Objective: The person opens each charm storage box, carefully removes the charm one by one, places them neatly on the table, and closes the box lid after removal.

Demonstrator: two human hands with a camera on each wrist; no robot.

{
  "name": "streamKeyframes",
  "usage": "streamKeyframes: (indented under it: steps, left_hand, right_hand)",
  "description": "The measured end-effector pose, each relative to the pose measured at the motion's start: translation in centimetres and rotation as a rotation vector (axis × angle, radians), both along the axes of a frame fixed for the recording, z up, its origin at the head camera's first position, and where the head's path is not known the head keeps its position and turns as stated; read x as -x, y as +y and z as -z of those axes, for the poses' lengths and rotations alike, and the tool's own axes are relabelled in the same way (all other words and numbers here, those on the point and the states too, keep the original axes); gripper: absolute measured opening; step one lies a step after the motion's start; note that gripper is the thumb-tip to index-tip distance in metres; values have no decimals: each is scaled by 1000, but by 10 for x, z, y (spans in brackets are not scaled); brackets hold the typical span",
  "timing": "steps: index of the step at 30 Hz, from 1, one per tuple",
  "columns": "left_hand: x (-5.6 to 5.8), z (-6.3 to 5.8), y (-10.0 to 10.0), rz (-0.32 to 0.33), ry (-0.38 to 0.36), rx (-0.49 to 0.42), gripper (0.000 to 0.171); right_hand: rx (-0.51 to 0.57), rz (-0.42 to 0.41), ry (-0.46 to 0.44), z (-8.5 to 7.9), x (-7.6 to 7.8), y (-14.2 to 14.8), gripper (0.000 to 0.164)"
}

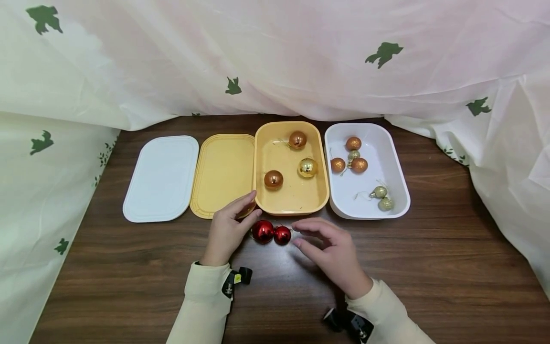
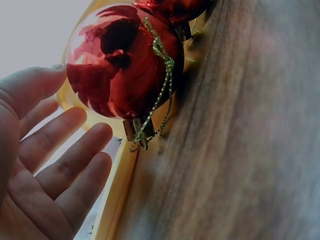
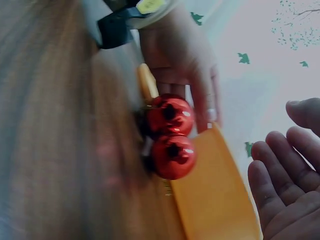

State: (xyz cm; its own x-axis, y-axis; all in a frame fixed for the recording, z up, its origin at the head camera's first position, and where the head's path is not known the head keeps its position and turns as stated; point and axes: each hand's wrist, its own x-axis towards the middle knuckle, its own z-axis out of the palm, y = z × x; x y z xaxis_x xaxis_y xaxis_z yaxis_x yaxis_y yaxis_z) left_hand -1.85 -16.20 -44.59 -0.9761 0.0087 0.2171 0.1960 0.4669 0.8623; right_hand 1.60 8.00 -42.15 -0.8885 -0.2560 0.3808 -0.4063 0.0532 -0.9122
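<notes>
Two shiny red bauble ornaments lie side by side on the table in front of the tubs: a larger red bauble [image 1: 262,231] and a smaller red bauble [image 1: 282,235]. My left hand [image 1: 228,230] is at the larger one, fingers spread. In the left wrist view the thumb tip meets that bauble's edge; whether it touches, I cannot tell. A glittery gold loop [image 2: 167,70] hangs from its cap. Just right of the smaller bauble, my right hand [image 1: 328,248] is held with loosely bent fingers and nothing in it. The right wrist view shows both red baubles next to each other.
A yellow tub [image 1: 292,209] holds two copper baubles and a gold bauble [image 1: 307,167]. Right of it, a white tub [image 1: 365,210] holds several glittery orange and gold balls. A yellow lid [image 1: 223,172] and a white lid [image 1: 162,179] lie left. A curtain [image 1: 275,57] hangs behind.
</notes>
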Motion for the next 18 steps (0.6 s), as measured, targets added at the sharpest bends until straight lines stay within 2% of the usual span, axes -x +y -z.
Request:
streamKeyframes:
  steps: [7, 12, 18]
  left_hand:
    - [0, 1, 0, 0, 0, 2, 43]
    - [0, 1, 0, 0, 0, 6, 43]
    - [0, 2, -1, -2, 2, 5, 43]
  right_hand:
    - [7, -2, 87, -14, 11, 6, 37]
    - [-38, 14, 56, -22, 17, 7, 39]
    - [-51, 40, 60, -24, 28, 2, 40]
